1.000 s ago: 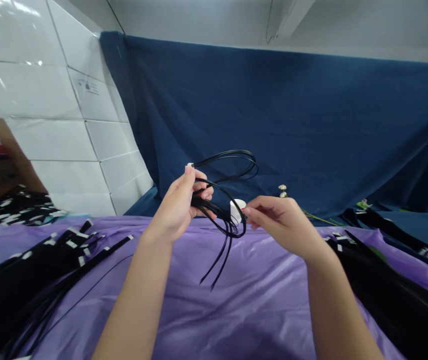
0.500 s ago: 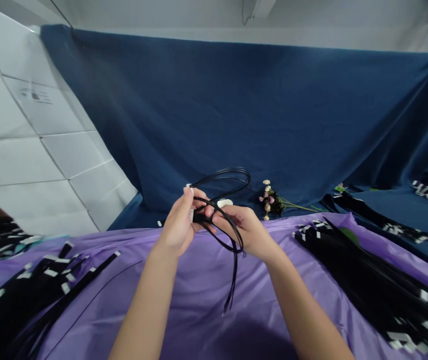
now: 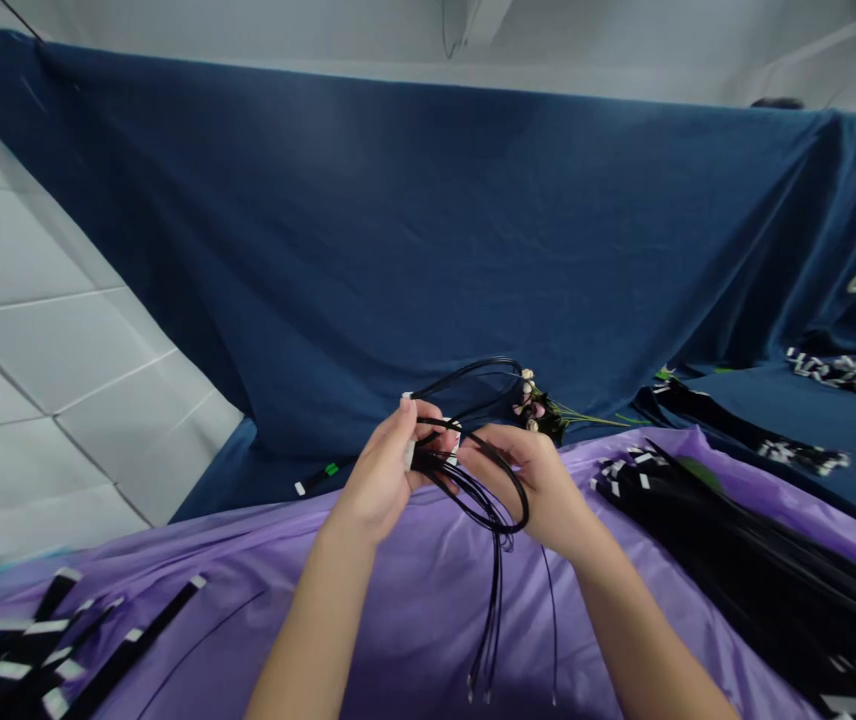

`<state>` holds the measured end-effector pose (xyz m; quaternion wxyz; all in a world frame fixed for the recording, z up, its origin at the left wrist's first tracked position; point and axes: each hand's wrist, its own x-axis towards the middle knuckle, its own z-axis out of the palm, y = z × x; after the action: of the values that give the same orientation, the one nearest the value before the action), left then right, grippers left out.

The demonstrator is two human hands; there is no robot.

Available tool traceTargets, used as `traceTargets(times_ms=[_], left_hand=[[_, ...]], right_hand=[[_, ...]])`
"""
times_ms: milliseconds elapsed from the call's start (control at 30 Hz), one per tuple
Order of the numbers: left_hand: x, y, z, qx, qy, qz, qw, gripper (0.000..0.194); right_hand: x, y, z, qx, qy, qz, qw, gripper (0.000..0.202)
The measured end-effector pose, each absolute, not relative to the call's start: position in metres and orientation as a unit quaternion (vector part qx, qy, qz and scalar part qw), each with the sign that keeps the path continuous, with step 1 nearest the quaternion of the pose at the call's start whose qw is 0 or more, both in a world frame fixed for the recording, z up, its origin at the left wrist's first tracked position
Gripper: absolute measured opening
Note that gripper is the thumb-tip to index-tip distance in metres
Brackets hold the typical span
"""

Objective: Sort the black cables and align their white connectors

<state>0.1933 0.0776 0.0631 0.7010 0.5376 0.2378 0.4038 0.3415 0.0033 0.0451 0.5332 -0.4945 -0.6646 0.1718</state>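
A looped bundle of thin black cables (image 3: 499, 505) is in my left hand (image 3: 381, 478), which is closed around it, thumb up. White ends of the bundle show beside the thumb and under the fingers. My right hand (image 3: 529, 480) is closed at a small white label (image 3: 450, 440) with red marks, pinched by the fingertips close to the left fingers. One cable loop passes in front of the right fingers. Loose cable ends dangle below the hands above a purple cloth (image 3: 413, 600). Part of the bundle inside the left palm is hidden.
Black cable bundles with white ends (image 3: 743, 570) lie at right, and more black strips (image 3: 45, 640) at lower left. Artificial flowers (image 3: 537, 405) lie behind my right hand. A blue cloth (image 3: 428, 230) hangs at the back; white panels (image 3: 45, 350) stand at left.
The view has turned left to right, so the hands appear slightly lower and further right. The label has turned to show red marks, and the hanging cable ends have spread apart.
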Motion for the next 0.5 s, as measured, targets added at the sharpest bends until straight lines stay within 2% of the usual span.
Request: traceTargets(times_ms=[267, 367, 500], left_hand=[[0.182, 0.083, 0.068, 0.551, 0.24, 0.463, 0.651, 0.049], [0.177, 0.09, 0.07, 0.545, 0.246, 0.476, 0.645, 0.048], [0.171, 0.098, 0.071, 0.539, 0.261, 0.489, 0.635, 0.046]], right_hand=[[0.336, 0.027, 0.056, -0.491, -0.71, 0.154, 0.481, 0.024], [0.344, 0.026, 0.055, -0.45, -0.677, 0.291, 0.505, 0.019], [0.371, 0.016, 0.055, -0.308, -0.619, 0.476, 0.545, 0.014]])
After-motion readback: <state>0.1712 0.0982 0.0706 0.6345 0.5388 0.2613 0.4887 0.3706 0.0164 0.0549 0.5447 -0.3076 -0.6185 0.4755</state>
